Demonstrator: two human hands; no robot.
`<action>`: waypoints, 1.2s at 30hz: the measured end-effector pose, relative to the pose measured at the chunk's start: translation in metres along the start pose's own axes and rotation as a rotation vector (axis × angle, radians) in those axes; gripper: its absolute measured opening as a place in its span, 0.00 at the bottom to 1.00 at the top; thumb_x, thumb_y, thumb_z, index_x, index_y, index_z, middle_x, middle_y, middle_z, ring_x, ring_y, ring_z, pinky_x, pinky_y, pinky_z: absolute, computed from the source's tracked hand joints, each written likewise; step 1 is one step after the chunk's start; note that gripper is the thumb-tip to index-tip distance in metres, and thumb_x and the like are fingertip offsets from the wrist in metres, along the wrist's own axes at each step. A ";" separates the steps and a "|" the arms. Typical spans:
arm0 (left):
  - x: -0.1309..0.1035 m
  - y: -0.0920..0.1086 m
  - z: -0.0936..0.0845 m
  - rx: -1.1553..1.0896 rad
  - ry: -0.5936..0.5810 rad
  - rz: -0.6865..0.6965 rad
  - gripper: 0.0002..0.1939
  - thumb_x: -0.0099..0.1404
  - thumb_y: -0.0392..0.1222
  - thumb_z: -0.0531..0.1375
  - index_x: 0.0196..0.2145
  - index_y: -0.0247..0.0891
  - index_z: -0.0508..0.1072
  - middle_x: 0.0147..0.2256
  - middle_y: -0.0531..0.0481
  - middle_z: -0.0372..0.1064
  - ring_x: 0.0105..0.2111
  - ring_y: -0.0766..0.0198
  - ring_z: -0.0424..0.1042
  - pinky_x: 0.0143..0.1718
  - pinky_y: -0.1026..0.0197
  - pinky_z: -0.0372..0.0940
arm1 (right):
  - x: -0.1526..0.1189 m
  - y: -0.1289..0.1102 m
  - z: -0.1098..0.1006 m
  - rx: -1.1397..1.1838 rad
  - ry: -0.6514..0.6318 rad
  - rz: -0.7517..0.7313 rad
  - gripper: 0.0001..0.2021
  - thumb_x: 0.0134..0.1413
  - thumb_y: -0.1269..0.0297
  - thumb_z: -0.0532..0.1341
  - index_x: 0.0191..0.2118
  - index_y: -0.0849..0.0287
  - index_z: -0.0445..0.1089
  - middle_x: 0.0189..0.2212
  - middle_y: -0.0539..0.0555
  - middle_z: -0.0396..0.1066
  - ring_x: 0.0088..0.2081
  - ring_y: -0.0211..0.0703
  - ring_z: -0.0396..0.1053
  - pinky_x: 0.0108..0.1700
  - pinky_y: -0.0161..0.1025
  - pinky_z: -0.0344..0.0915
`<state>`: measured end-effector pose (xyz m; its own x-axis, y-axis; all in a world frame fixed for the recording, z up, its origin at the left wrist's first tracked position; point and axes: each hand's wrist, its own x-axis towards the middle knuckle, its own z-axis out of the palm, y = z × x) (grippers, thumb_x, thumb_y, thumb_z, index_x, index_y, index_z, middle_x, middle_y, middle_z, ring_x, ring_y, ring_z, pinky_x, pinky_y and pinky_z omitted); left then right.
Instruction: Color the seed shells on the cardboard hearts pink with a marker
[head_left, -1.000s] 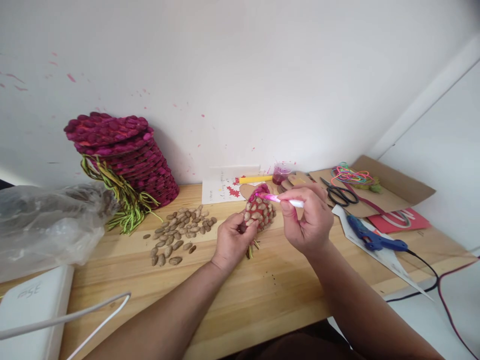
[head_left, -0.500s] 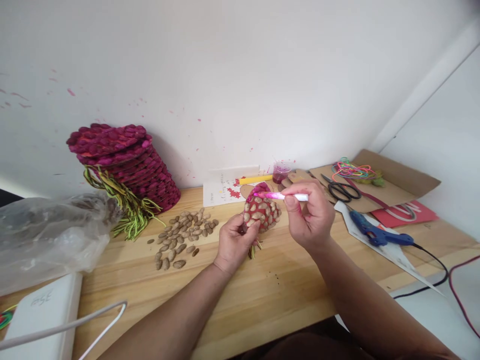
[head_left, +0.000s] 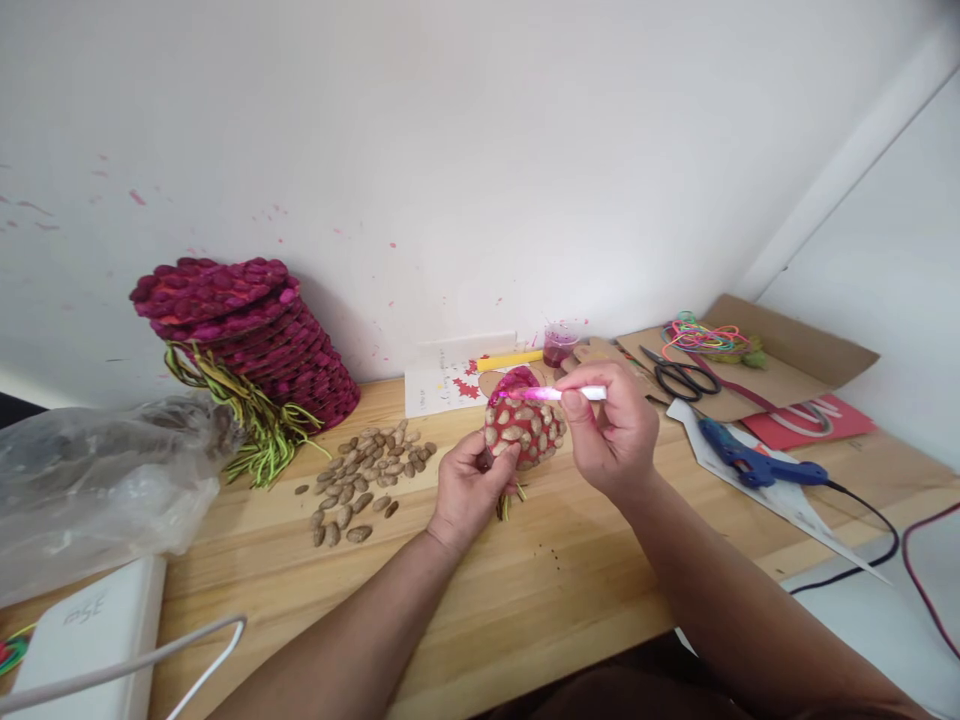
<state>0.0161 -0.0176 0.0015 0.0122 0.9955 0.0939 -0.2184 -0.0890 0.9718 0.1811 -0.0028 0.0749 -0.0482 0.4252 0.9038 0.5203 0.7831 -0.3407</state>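
My left hand [head_left: 472, 484] pinches the lower left edge of a red piece covered with peanuts [head_left: 527, 430]. The top of this piece is magenta, and the peanuts lower down are plain tan. Yellow-green strands [head_left: 505, 506] hang below it. Between the thumb and fingers of my right hand [head_left: 609, 430] is a white brush [head_left: 570, 393], its pink-stained tip touching the upper left part of the piece. Loose peanuts [head_left: 360, 475] lie on the wooden table to the left. A small cup of magenta liquid [head_left: 556, 346] stands behind the piece.
At the left, a tall magenta stack [head_left: 262, 340] with green strands leans by the wall, near a plastic bag [head_left: 112, 470] and a white box [head_left: 94, 640]. To the right lie black scissors [head_left: 684, 378], a blue glue gun [head_left: 761, 465] and cardboard [head_left: 810, 345].
My right hand and the brush have shifted slightly left, and the brush tip is now a little further left on the piece. My left hand keeps its hold.
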 end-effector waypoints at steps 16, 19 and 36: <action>-0.002 0.008 0.001 -0.075 -0.026 -0.069 0.19 0.54 0.54 0.75 0.32 0.37 0.77 0.21 0.56 0.70 0.17 0.68 0.68 0.18 0.66 0.67 | 0.000 -0.001 0.002 -0.029 0.026 -0.040 0.05 0.64 0.70 0.61 0.43 0.55 0.73 0.36 0.53 0.77 0.41 0.46 0.74 0.45 0.47 0.69; -0.002 0.010 0.001 -0.083 -0.041 -0.081 0.20 0.53 0.55 0.75 0.32 0.37 0.76 0.20 0.56 0.70 0.17 0.69 0.68 0.18 0.66 0.67 | 0.000 -0.001 0.002 -0.037 0.017 -0.035 0.05 0.65 0.69 0.61 0.43 0.54 0.73 0.36 0.54 0.77 0.41 0.47 0.74 0.44 0.47 0.70; -0.002 0.005 -0.003 -0.166 -0.062 -0.136 0.23 0.52 0.56 0.76 0.32 0.36 0.76 0.18 0.56 0.70 0.15 0.70 0.67 0.18 0.68 0.65 | 0.000 -0.001 0.003 -0.019 -0.033 -0.043 0.04 0.64 0.69 0.62 0.42 0.55 0.73 0.36 0.53 0.77 0.40 0.46 0.74 0.45 0.47 0.69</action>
<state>0.0126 -0.0201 0.0053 0.1113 0.9936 -0.0172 -0.3679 0.0573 0.9281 0.1778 -0.0022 0.0742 -0.0993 0.4064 0.9083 0.5335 0.7923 -0.2961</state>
